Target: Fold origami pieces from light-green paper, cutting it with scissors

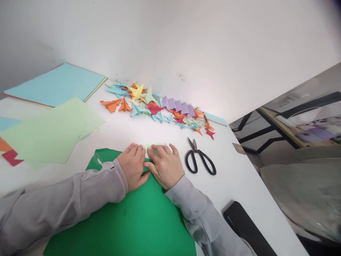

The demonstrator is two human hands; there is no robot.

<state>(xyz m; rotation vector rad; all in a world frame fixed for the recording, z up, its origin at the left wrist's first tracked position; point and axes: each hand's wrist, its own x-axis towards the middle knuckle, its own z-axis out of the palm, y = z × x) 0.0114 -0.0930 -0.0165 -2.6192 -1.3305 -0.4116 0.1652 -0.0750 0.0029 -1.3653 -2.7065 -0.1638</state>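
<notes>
Pressing near the far edge of the large green sheet [125,220], the left hand [133,165] and right hand [168,165] partly hide a pale green paper piece [148,145], likely bracing it against the table [231,160]. Left fingers together, right slightly spread; can't tell if either pinches anything. Black-handled scissors [196,150] sit just right, presumably for quick reach. Folded paper figures [137,91] and a purple pleated strip [178,106] line the wall side, probably parked clear of the hands. No readable brands, labels or writing.
</notes>
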